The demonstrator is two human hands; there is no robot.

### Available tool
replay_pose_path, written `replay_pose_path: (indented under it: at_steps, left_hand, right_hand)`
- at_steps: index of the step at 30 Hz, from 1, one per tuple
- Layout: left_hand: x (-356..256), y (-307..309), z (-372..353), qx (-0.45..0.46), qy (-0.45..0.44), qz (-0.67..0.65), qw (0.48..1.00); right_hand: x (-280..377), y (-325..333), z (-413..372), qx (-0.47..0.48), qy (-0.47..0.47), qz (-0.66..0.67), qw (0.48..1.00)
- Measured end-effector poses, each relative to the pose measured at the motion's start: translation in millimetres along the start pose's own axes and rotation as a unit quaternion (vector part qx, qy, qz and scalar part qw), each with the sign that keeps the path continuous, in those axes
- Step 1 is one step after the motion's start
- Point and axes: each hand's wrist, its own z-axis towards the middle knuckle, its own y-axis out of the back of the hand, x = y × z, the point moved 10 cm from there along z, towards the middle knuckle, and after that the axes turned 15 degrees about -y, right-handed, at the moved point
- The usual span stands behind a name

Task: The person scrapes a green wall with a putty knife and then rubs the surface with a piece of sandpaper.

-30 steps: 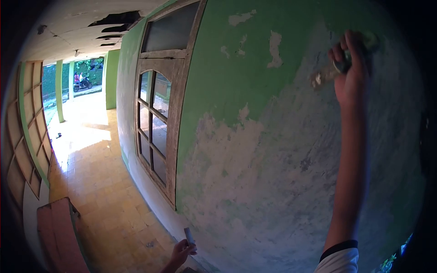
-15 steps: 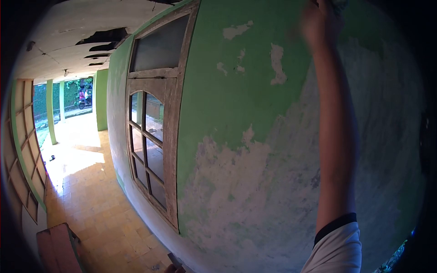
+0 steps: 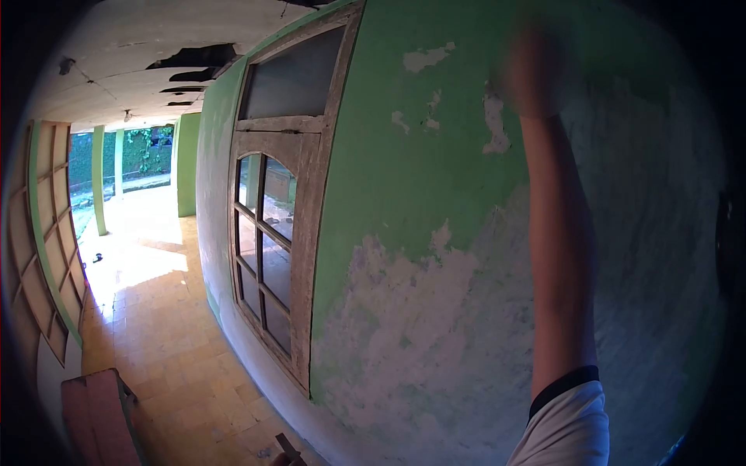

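Observation:
My right arm reaches up along the green wall (image 3: 388, 171), whose paint is worn to a pale, bare surface lower down. At its end my right hand (image 3: 536, 74) lies over the upper green paint, smeared by motion, so its fingers and anything in them do not show. Only a bit of my left hand (image 3: 279, 460) enters at the bottom edge. Its fingers are closed on a flat, narrow brown piece (image 3: 288, 447) that points up and left; the rest of it is out of view.
Left of the worn patch is a wooden-framed window (image 3: 264, 248) with several panes. A reddish bench (image 3: 97, 415) stands on the yellow tiled floor (image 3: 179, 334). Broken holes show in the ceiling (image 3: 116, 85). Green posts (image 3: 99, 182) line the bright far end.
My right hand has moved down slightly along the wall and blurred more. The view has shifted a little, and more of the brown piece in my left hand shows. The distant motorbike has left view.

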Motion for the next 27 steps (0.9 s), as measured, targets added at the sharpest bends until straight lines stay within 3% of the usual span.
replay_pose_path:
  at_steps: [3,5,6,8,9,13,15,16,19,23,25,26,27]
  left_hand:
    - [-12.3,-4.2,-9.9,-0.025,0.023,-0.004,0.999]
    - [-7.9,0.5,-14.7,-0.037,0.036,0.027,0.998]
    - [-7.0,1.0,-16.9,-0.041,0.036,0.026,0.998]
    - [-9.9,-0.4,-20.3,-0.03,0.023,0.011,0.999]
    - [-12.0,-0.4,-22.9,-0.031,0.024,0.011,0.999]
    - [-21.0,1.2,-26.0,-0.042,0.026,0.012,0.999]
    - [-20.2,5.5,-26.3,-0.047,0.027,0.022,0.998]
    - [-17.2,9.2,-27.6,-0.053,0.025,0.017,0.998]
    - [-28.3,5.3,-29.4,-0.057,0.019,0.011,0.998]
    - [-25.4,8.9,-25.8,-0.05,0.013,0.004,0.999]
    - [-20.9,12.4,-24.1,-0.05,0.011,0.004,0.999]
    - [-17.7,12.8,-23.8,-0.051,0.01,0.004,0.999]
    - [-15.6,13.8,-23.2,-0.051,0.009,0.004,0.999]
  right_hand:
    - [17.4,-9.3,0.7,0.021,0.026,-0.02,0.999]
    - [35.1,-21.8,7.3,0.138,0.017,0.043,0.989]
    - [30.8,-24.4,4.7,0.14,0.015,0.045,0.989]
    - [31.3,-13.6,-10.2,0.022,0.107,-0.091,0.99]
    - [28.9,-17.4,-19.8,0.019,0.147,-0.155,0.977]
    - [12.0,-14.9,7.2,0.034,0.059,-0.104,0.992]
    - [21.1,-21.8,21.2,0.163,0.01,0.054,0.985]
    - [18.8,-22.0,21.1,0.164,0.009,0.054,0.985]
    - [12.2,-2.7,3.9,0.016,0.043,-0.038,0.998]
    - [18.1,-7.3,18.1,0.027,0.036,-0.065,0.997]
    - [24.0,-17.4,42.7,0.19,-0.026,0.073,0.979]
    - [23.2,-21.0,37.7,0.192,-0.026,0.072,0.978]
    - [27.3,-14.8,27.6,0.119,0.015,0.03,0.992]
